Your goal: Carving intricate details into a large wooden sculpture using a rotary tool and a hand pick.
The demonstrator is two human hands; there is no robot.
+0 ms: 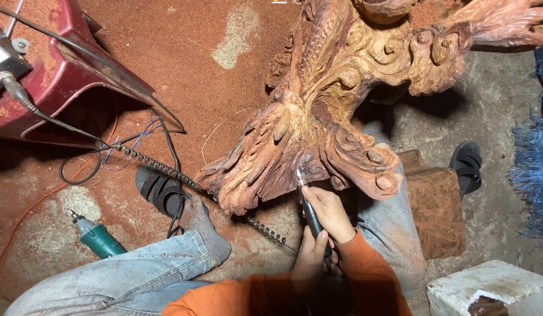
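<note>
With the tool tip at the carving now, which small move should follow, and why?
Probably ease the rotary handpiece tip along the groove in the wood carving. The tip meets the wood, the right hand holds the tool like a pen, and the left hand steadies its rear.

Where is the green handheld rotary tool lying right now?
The green handheld rotary tool lies on the dusty floor at lower left, beside the left jeans leg.

The one camera sits on my head and looks almost straight down past my chest, close over my lap and the dusty floor (pixel 183 64). My knees and orange sleeves fill the bottom edge, while the wood carving (pixel 330 99) runs off the top. No second view shares this scene.
</note>
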